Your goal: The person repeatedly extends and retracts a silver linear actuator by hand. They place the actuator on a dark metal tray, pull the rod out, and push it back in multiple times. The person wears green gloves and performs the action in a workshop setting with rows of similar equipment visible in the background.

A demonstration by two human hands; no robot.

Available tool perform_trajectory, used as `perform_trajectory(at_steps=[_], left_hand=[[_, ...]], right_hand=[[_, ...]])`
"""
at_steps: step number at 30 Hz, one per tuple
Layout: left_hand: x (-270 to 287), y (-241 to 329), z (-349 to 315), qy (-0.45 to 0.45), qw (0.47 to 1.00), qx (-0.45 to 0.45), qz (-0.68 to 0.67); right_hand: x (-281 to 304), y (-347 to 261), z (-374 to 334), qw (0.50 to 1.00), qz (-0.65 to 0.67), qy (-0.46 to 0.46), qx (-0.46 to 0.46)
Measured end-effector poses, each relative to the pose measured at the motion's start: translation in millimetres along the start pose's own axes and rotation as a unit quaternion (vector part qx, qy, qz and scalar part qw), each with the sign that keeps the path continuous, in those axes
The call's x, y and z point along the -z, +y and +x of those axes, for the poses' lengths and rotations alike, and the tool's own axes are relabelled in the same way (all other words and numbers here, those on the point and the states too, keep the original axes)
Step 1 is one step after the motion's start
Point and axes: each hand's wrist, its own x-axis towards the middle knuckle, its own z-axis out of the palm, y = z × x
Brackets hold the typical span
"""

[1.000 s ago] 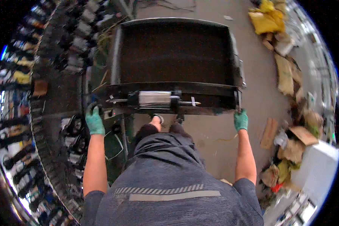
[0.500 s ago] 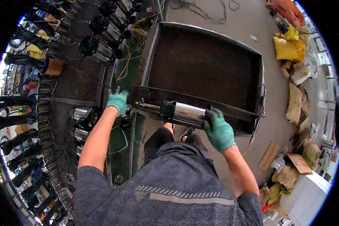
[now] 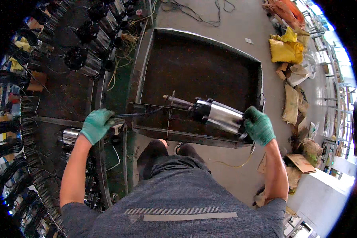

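Observation:
My right hand, in a green glove, is closed round the right end of a shiny metal cylinder with black end parts, which looks like a pump motor. The cylinder lies slantwise over the near wall of a dark metal tank, its right end lower. From its left end juts a thin rod with a brass-coloured fitting. My left hand, also green-gloved, pinches a dark cable that runs right toward that fitting. Where the cable ends is hard to see.
Several shiny cylinders with black coiled cables stand on the dark bench at left. More metal cylinders lie beside my left forearm. At right are yellow sacks, cardboard and a white box. A yellow hose hangs near the tank.
The cylinder has moved away from me and right over the tank, and now tilts. My right hand has moved with it. My left hand has shifted left, and a cable now shows in it.

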Motion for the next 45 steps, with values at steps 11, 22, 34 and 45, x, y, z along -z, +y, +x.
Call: perform_trajectory(at_steps=[11, 22, 34, 45], left_hand=[[-92.9, 87.3, 156.7, 0.097, 0.991, -0.048, 0.079], [-121.3, 75.2, 177.1, 0.175, 0.983, 0.053, 0.007], [-113.1, 83.0, 182.2, 0.086, 0.987, 0.13, 0.041], [-108.0, 91.7, 182.3, 0.043, 0.983, 0.17, 0.056]], right_hand=[[-58.2, 41.9, 143.5, 0.968, -0.246, -0.037, -0.042], [-137.6, 81.7, 204.8, 0.973, -0.23, 0.016, -0.001], [-175.6, 79.6, 225.7, 0.982, -0.176, 0.066, -0.013], [-89.2, 176.6, 96.7, 0.985, 0.016, 0.17, -0.036]])
